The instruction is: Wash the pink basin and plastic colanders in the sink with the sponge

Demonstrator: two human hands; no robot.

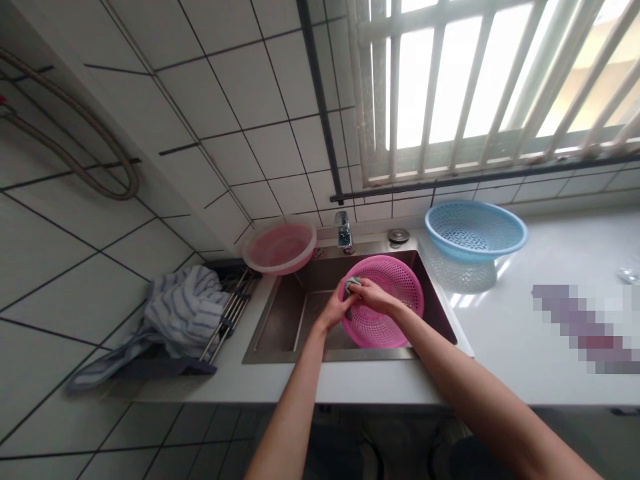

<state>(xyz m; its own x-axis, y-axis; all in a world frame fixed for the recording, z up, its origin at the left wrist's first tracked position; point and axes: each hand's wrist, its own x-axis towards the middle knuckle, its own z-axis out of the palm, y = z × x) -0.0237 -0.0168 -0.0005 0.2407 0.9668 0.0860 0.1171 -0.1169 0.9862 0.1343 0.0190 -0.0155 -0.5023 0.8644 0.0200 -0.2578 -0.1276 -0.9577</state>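
A pink plastic colander point(395, 287) is inside the steel sink point(285, 320), on its right side. My left hand point(336, 309) is closed on the colander's left rim, close beside my right hand. In my right hand point(375, 297), a small green cloth point(352, 283) is pressed against the same part of the rim. The fingertips of both hands partly overlap around the cloth, so their exact grip is partly hidden.
Behind the sink stand a chrome faucet point(343, 232) and a round drain strainer point(399, 235). A pale pink basin point(280, 248) rests at the back left, a blue colander point(475, 230) at the back right. Striped cloth point(185, 310) lies left, by a metal rack point(227, 317).
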